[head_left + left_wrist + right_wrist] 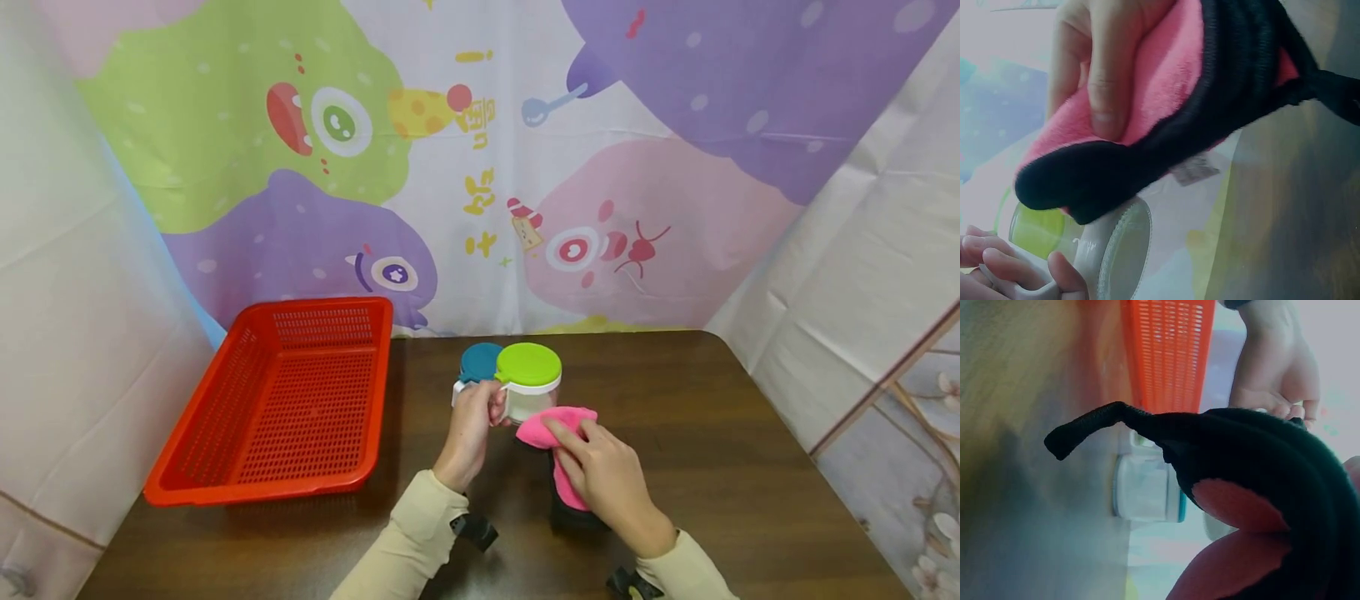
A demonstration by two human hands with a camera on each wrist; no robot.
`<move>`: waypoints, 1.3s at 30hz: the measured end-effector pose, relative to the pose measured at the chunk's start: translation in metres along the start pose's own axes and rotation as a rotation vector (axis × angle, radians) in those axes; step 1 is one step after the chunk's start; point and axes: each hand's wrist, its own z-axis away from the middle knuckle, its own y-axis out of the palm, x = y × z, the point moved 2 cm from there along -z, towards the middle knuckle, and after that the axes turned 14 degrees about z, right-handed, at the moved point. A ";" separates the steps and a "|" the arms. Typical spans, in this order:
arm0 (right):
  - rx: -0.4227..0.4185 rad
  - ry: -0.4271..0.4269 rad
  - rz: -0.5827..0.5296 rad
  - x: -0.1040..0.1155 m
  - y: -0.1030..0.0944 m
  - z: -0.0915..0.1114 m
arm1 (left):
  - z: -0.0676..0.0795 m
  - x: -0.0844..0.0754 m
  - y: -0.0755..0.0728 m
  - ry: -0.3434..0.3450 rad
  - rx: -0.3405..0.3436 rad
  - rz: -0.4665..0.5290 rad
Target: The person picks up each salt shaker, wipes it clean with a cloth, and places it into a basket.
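My left hand (467, 429) grips the handle of a clear jar with a lime-green lid (529, 364) and a white collar. In the left wrist view, its fingers (1010, 265) curl round that handle. My right hand (611, 479) pinches a pink cloth with black edging (558, 427), close against the jar's lower side. Part of the cloth hangs below the hand, and a black loop trails off it (1082, 432) in the right wrist view. Behind the green-lidded jar is a second clear jar (1144, 487) with a blue lid (480, 362), standing on the table.
A red perforated plastic basket (262, 490) sits on the left of the brown wooden table (697, 433). A curtain printed with cartoon figures (465, 275) hangs behind the table's far edge, and pale fabric (810, 275) hangs at the sides.
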 end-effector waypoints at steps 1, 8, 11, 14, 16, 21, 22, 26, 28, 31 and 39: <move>-0.013 0.003 -0.002 -0.001 -0.001 -0.001 | 0.000 0.000 0.000 -0.001 0.001 0.001; -0.055 0.007 -0.012 -0.006 -0.008 -0.006 | 0.000 0.001 0.000 -0.013 0.012 0.015; -0.074 0.010 -0.011 -0.007 -0.011 -0.010 | 0.000 0.002 0.000 -0.014 0.011 0.016; -0.084 0.011 -0.012 -0.009 -0.013 -0.013 | 0.000 0.003 0.000 -0.011 0.008 0.010; -0.091 0.006 -0.014 -0.008 -0.015 -0.016 | 0.000 0.003 0.000 -0.006 -0.001 -0.006; -0.100 -0.003 -0.013 -0.006 -0.018 -0.022 | 0.002 0.003 0.004 0.009 -0.042 -0.061; -0.097 0.001 -0.012 -0.005 -0.018 -0.023 | 0.003 0.003 0.005 0.010 -0.044 -0.067; -0.053 0.019 -0.015 0.000 -0.019 -0.026 | 0.004 0.003 0.008 0.017 -0.043 -0.083; -0.027 0.024 -0.016 0.003 -0.019 -0.027 | 0.004 0.003 0.009 0.024 -0.052 -0.093; -0.004 0.017 -0.013 0.006 -0.019 -0.027 | 0.005 0.003 0.009 0.045 -0.070 -0.114; 0.064 -0.009 0.001 0.011 -0.012 -0.021 | 0.004 0.001 0.007 0.012 -0.052 -0.032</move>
